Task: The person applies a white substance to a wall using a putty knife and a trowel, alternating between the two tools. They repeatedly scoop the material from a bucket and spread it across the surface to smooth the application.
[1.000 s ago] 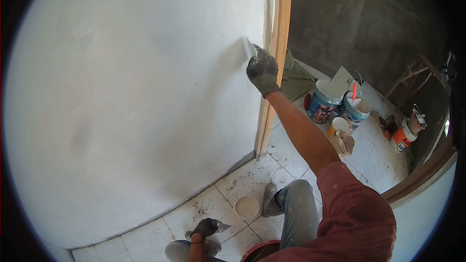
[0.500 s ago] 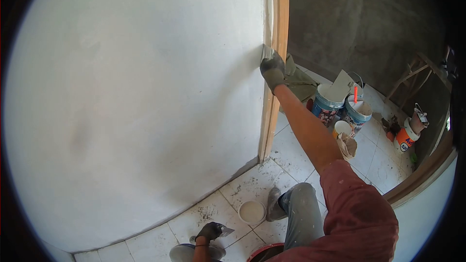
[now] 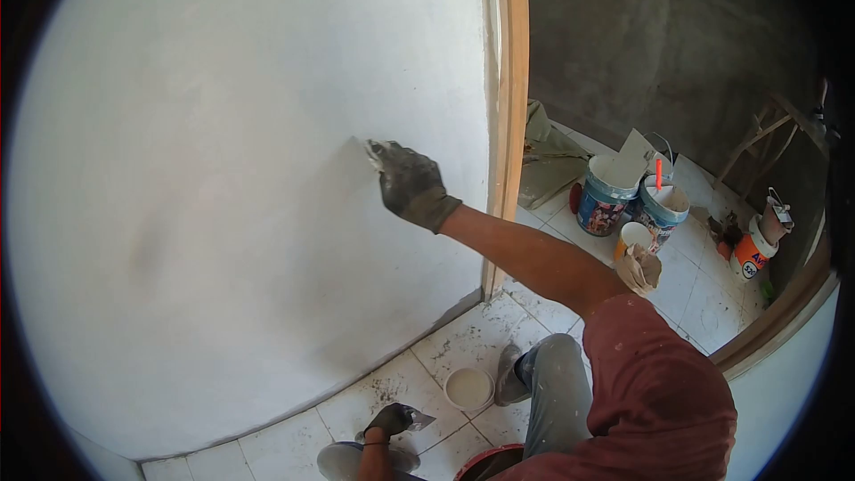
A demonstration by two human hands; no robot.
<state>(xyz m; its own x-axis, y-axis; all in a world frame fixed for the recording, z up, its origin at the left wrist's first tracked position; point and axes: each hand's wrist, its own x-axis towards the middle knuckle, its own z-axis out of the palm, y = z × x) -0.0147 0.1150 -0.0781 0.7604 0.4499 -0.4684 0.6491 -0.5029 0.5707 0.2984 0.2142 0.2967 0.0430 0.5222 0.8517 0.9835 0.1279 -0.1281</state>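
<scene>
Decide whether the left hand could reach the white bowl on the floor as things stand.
Probably yes: the left hand hangs low just beside the white bowl, with only bare tile between, though it holds a putty knife.

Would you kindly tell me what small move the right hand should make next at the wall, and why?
Probably a smooth sweep leftward, with the blade kept flat. The gloved right hand presses the putty knife against the white wall, apart from the wooden frame, and a broad stretch of wall lies to its left.
</scene>
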